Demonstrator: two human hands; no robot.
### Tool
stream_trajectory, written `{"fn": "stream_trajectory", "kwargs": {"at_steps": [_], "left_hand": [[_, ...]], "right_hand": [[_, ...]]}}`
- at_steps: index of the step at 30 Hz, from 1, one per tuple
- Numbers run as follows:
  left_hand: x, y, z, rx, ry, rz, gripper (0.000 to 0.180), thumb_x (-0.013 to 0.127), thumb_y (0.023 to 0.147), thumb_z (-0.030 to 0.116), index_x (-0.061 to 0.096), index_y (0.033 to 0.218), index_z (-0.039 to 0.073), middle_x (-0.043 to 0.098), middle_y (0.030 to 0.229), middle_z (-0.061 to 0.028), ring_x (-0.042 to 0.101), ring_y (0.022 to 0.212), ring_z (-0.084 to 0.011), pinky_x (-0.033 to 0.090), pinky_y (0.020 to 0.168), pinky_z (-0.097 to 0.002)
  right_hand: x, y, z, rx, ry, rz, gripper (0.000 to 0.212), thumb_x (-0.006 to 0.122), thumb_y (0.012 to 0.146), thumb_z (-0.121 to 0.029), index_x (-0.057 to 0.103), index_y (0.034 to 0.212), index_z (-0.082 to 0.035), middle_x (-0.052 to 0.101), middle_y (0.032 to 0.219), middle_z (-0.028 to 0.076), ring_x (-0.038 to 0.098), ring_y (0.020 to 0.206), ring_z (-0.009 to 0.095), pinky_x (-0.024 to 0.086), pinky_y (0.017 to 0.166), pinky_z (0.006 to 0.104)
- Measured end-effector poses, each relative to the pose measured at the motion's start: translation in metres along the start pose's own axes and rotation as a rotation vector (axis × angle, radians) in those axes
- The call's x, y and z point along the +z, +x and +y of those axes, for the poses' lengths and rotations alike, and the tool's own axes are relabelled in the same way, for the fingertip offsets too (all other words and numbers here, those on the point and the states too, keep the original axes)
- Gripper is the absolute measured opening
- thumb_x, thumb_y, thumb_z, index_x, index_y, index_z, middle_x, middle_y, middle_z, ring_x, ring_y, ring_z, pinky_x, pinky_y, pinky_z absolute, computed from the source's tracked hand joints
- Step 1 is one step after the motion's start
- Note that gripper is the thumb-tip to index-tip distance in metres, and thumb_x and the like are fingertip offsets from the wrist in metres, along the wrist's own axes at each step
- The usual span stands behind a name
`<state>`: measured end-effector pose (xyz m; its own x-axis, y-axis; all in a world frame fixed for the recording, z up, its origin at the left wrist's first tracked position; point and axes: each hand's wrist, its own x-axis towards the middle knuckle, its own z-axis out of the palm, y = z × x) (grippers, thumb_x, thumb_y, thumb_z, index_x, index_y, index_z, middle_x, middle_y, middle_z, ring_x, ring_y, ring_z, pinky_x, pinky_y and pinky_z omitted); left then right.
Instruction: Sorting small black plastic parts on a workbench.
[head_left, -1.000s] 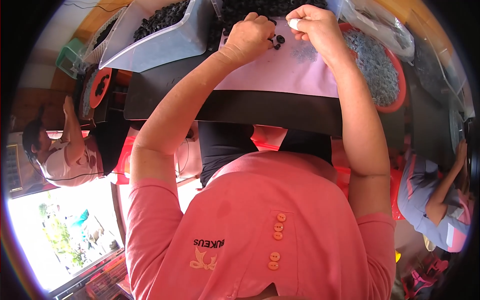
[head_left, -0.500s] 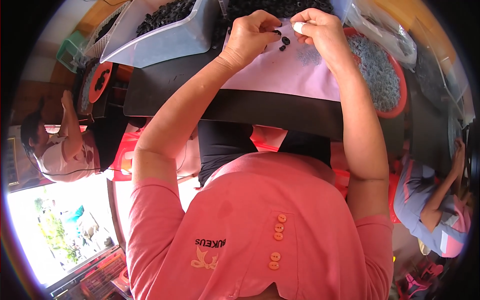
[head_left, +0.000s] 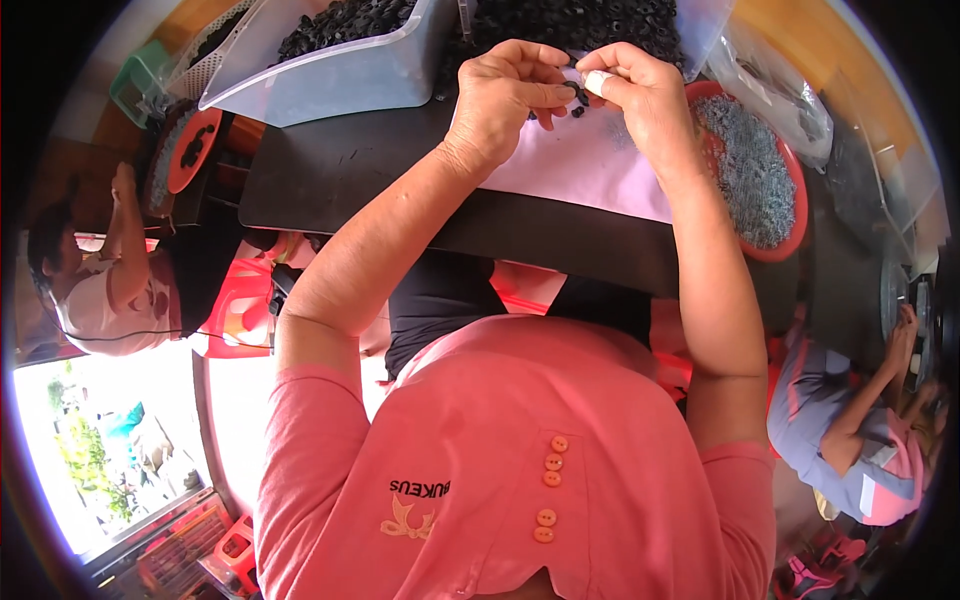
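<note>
My left hand [head_left: 508,98] is closed in a pinch on a small round black part [head_left: 571,92] over a pink cloth [head_left: 585,170]. Thumb and fingers hide most of that part. Close on its right, my right hand [head_left: 645,108] is also pinched, its fingertips meeting the left ones. A white wrap [head_left: 597,82] covers the right thumb. What the right fingers hold is too small to make out. Another small black piece [head_left: 578,112] shows just below the left fingertips. Tiny pale bits [head_left: 615,130] lie on the cloth beside the right hand.
Beyond my hands sits a bin of black parts [head_left: 580,30]; a larger clear bin [head_left: 350,85] stands left. A red basin [head_left: 800,190] of small grey-blue pieces is at right, beside a plastic bag [head_left: 775,90]. The dark table's edge [head_left: 590,245] runs before me. People sit on both sides.
My hands have come together, fingertips meeting where a gap was before. The left fingers have closed around a black part. The whole view has shifted slightly.
</note>
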<state>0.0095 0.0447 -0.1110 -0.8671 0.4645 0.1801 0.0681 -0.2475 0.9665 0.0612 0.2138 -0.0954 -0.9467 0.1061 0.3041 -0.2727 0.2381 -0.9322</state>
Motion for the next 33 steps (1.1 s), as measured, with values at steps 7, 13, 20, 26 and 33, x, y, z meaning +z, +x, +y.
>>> {"fn": "stream_trajectory", "kwargs": {"at_steps": [7, 13, 20, 26, 33], "left_hand": [[-0.005, -0.001, 0.0, 0.026, -0.091, 0.027, 0.032, 0.07, 0.078, -0.011, 0.061, 0.108, -0.003, 0.067, 0.084, -0.0102, 0.066, 0.07, -0.0198, 0.052, 0.058, -0.0291], [-0.005, -0.004, 0.001, 0.004, -0.127, 0.037, 0.031, 0.067, 0.08, -0.011, 0.06, 0.109, -0.004, 0.067, 0.082, -0.0112, 0.066, 0.07, -0.0207, 0.052, 0.06, -0.0299], [-0.014, 0.001, -0.004, -0.033, -0.323, 0.099, 0.026, 0.069, 0.078, -0.009, 0.062, 0.103, -0.005, 0.069, 0.079, -0.0124, 0.066, 0.069, -0.02, 0.052, 0.057, -0.0302], [-0.008, 0.002, -0.003, -0.172, -0.203, 0.025, 0.016, 0.067, 0.088, 0.004, 0.064, 0.1, -0.006, 0.065, 0.083, -0.0113, 0.061, 0.072, -0.0184, 0.049, 0.067, -0.0291], [-0.015, 0.002, 0.001, -0.138, -0.125, 0.092, 0.014, 0.067, 0.089, 0.007, 0.064, 0.094, -0.006, 0.066, 0.082, -0.0135, 0.061, 0.069, -0.0184, 0.049, 0.064, -0.0289]], "right_hand": [[0.008, -0.003, -0.003, -0.014, 0.062, 0.049, 0.013, 0.062, 0.085, -0.003, 0.069, 0.095, 0.0, 0.067, 0.081, 0.003, 0.059, 0.073, 0.008, 0.049, 0.067, 0.0231], [0.014, -0.005, 0.003, -0.014, 0.09, 0.03, 0.012, 0.063, 0.086, -0.005, 0.069, 0.095, 0.0, 0.068, 0.082, 0.003, 0.059, 0.075, 0.008, 0.049, 0.069, 0.0231], [0.033, -0.009, 0.007, -0.375, -0.267, 0.096, 0.032, 0.071, 0.071, 0.001, 0.066, 0.101, -0.008, 0.064, 0.09, 0.004, 0.065, 0.08, 0.017, 0.052, 0.069, 0.0294], [0.025, -0.001, 0.012, -0.595, -0.532, 0.174, 0.025, 0.071, 0.069, -0.001, 0.065, 0.092, -0.009, 0.061, 0.084, 0.003, 0.064, 0.077, 0.02, 0.051, 0.064, 0.0306], [-0.007, 0.003, -0.006, -0.41, -0.52, -0.028, 0.019, 0.063, 0.081, 0.003, 0.067, 0.1, -0.001, 0.063, 0.083, 0.003, 0.063, 0.076, 0.011, 0.05, 0.071, 0.0242]]}}
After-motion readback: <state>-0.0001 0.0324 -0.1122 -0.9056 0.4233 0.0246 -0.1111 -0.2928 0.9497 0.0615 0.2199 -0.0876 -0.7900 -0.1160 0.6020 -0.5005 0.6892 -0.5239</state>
